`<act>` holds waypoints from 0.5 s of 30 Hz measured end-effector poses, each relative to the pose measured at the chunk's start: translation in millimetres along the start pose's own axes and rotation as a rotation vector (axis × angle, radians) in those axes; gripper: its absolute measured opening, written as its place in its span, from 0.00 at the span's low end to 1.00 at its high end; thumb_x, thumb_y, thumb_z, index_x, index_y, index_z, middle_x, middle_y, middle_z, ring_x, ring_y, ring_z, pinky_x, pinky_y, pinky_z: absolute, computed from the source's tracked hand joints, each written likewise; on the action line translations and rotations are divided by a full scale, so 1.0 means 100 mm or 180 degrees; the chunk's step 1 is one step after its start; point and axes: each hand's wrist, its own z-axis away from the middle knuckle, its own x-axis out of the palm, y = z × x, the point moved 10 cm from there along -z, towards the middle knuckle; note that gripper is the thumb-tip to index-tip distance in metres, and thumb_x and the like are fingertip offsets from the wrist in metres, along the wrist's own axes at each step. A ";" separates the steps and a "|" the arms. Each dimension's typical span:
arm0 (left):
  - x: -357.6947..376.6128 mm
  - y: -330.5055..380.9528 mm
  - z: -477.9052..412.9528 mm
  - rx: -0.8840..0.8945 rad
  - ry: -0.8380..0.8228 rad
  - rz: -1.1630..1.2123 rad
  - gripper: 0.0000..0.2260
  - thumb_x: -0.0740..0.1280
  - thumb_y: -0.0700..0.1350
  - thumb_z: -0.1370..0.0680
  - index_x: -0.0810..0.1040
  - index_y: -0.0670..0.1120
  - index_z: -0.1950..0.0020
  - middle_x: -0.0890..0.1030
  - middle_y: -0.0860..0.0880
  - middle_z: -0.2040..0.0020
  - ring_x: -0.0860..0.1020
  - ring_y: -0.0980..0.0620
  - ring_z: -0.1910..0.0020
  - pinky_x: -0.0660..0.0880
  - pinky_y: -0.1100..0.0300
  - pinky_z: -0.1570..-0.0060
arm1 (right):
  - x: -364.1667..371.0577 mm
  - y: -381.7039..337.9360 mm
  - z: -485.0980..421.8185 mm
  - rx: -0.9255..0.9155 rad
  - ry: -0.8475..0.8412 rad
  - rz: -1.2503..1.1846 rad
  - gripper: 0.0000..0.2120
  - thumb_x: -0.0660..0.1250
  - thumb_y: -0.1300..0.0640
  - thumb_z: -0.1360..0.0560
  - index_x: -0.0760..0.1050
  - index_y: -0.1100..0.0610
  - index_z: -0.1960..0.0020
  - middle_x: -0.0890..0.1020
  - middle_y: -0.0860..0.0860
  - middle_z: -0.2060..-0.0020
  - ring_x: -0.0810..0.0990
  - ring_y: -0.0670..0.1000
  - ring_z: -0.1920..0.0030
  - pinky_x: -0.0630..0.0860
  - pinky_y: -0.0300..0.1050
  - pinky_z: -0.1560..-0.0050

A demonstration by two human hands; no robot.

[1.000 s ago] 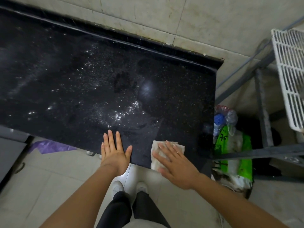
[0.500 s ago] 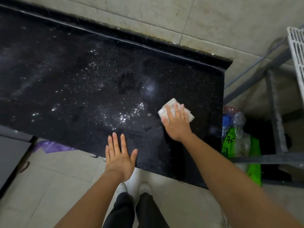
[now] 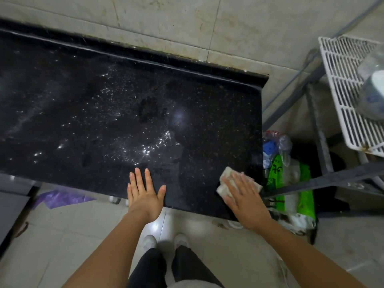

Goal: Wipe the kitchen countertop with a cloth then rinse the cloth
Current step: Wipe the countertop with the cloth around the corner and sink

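At the far left a purple plastic sheet (image 3: pixel 62 199) lies on the floor below the bench (image 3: pixel 83 121). Our left hand (image 3: pixel 145 194) lies flat on the bench's near edge, fingers straight and a little spread, holding nothing. The dark stone beyond it glitters with fine droplets and carries a hand-shaped smudge near the middle, so we judge the wiping under way but not finished. The cloth (image 3: pixel 227 176), a folded whitish pad, sits at the near right corner of the bench. Our right hand (image 3: pixel 247 198) presses it down with flat, spread fingers rather than gripping it. The rinse is not yet begun, and no sink or tap is in view. Right of the bench, a green bag (image 3: pixel 306 183) on the floor bears dark printed characters too blurred for us to read. A white wire rack (image 3: pixel 340 80) stands beyond it.
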 end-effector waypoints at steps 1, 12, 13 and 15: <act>0.00 0.00 0.00 0.0011 0.0008 0.0002 0.32 0.40 0.61 0.20 0.28 0.45 0.26 0.27 0.43 0.27 0.26 0.45 0.29 0.31 0.50 0.30 | -0.03 0.20 0.06 0.0377 0.0065 -0.0064 0.26 0.38 0.38 0.20 0.40 0.42 0.24 0.47 0.50 0.24 0.44 0.54 0.23 0.38 0.46 0.26; 0.04 -0.02 0.01 0.0423 0.0013 0.0063 0.33 0.43 0.60 0.19 0.30 0.44 0.25 0.27 0.42 0.27 0.26 0.44 0.28 0.31 0.50 0.29 | 0.18 0.03 0.55 0.1914 0.0294 -0.0346 0.31 0.41 0.41 0.19 0.59 0.58 0.25 0.61 0.62 0.26 0.59 0.65 0.27 0.57 0.63 0.29; 0.03 -0.04 0.03 0.0558 -0.0001 0.0085 0.32 0.44 0.59 0.19 0.30 0.44 0.25 0.26 0.42 0.27 0.26 0.45 0.29 0.31 0.51 0.30 | 0.21 -0.16 0.48 0.1775 0.0249 -0.0332 0.31 0.40 0.41 0.19 0.59 0.58 0.24 0.59 0.62 0.26 0.57 0.65 0.26 0.55 0.63 0.28; -0.01 -0.08 0.08 0.0848 -0.0059 0.0193 0.30 0.46 0.56 0.18 0.31 0.46 0.25 0.26 0.44 0.27 0.25 0.49 0.31 0.32 0.53 0.29 | 0.30 -0.67 0.27 0.1385 0.0189 -0.0356 0.31 0.33 0.40 0.20 0.50 0.53 0.22 0.51 0.59 0.24 0.46 0.62 0.24 0.48 0.62 0.26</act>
